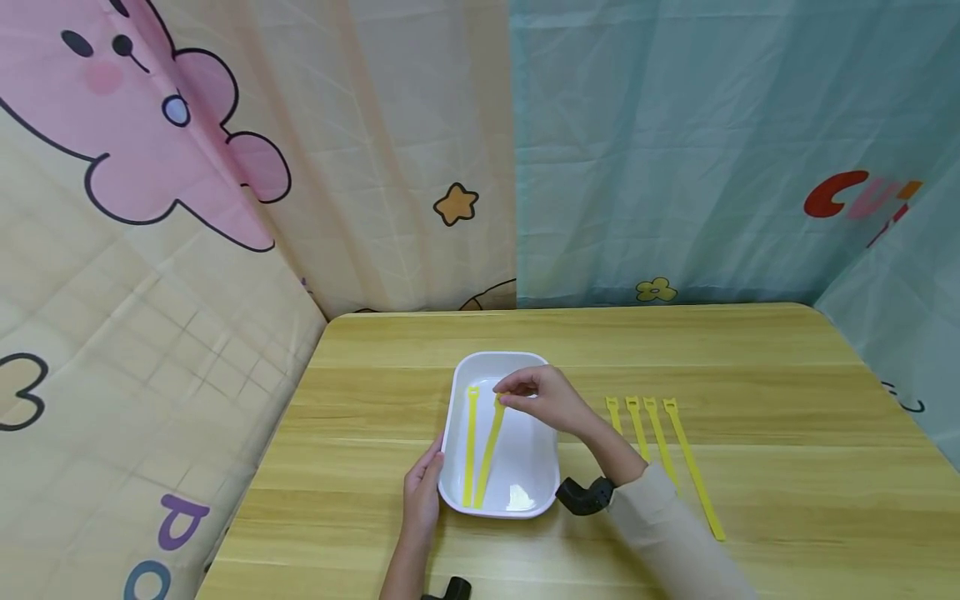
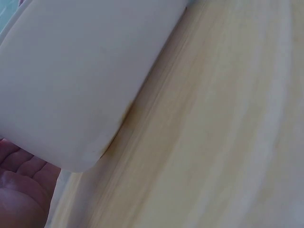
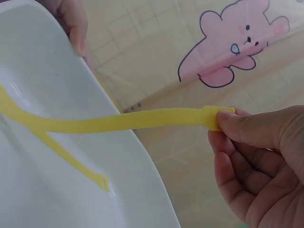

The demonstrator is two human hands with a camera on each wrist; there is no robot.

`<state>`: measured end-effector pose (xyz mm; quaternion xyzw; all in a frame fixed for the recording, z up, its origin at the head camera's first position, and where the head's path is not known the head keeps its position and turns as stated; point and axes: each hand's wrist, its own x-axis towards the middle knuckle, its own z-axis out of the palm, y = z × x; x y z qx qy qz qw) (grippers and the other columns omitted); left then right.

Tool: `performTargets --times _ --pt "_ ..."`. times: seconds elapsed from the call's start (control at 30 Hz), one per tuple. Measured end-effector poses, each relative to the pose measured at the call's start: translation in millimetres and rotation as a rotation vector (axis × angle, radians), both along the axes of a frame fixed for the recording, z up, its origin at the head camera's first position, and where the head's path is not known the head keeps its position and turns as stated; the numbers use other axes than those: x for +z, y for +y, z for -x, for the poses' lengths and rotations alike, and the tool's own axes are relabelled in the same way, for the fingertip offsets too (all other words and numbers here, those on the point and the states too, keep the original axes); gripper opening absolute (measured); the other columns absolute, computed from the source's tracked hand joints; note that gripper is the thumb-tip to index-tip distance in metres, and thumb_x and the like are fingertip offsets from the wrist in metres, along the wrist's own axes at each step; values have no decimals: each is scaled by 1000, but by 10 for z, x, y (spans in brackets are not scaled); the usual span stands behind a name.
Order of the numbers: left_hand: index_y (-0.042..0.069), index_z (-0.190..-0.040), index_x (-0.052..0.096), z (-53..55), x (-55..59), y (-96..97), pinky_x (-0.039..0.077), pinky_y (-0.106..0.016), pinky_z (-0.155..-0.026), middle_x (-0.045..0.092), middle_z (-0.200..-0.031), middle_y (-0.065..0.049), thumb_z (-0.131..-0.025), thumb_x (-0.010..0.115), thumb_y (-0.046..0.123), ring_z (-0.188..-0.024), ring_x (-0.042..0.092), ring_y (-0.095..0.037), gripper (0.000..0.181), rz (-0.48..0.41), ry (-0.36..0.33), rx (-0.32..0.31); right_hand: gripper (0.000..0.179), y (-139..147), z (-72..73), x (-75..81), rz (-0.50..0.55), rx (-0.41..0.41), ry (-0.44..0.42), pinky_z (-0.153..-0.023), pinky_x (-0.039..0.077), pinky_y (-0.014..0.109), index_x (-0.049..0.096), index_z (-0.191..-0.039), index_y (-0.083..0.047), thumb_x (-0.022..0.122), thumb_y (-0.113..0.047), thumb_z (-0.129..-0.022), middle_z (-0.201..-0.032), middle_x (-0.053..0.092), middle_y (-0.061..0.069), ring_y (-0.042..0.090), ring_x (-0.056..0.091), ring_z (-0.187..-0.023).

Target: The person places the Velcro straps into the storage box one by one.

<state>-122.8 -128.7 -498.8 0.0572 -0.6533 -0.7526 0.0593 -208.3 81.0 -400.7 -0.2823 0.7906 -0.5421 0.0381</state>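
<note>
My right hand pinches the head of a yellow hook-and-loop cable tie between thumb and forefinger, over a white tray. The strap slants down from the fingers, its tail low in the tray. A second yellow cable tie lies in the tray, left of the held one, its slotted head at the far end. My left hand holds the tray's left side at the rim; in the left wrist view its fingers are partly hidden behind the tray wall.
Several more yellow cable ties lie in a row on the wooden table, right of the tray; my right forearm covers part of them. Printed curtains hang behind the table and along its sides.
</note>
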Motion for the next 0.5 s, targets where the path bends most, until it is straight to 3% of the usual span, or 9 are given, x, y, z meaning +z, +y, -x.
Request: performTargets --times 0.27,0.5 --pt "-10 -129 44 -1 -3 3 36 -18 -97 42 -136 -17 -96 40 6 -128 33 -24 37 10 11 -4 16 -41 188 -119 -24 3 -25 -69 54 25 68 -96 4 67 -5 -83 -89 67 8 16 61 -76" --pt "-9 -129 44 1 6 7 34 -18 -98 42 -136 -14 -96 39 3 -128 34 -20 36 -21 -1 2 15 -75 273 -161 -93 -46 -74 -67 53 24 69 -96 3 67 -4 -82 -86 66 5 15 59 -74"
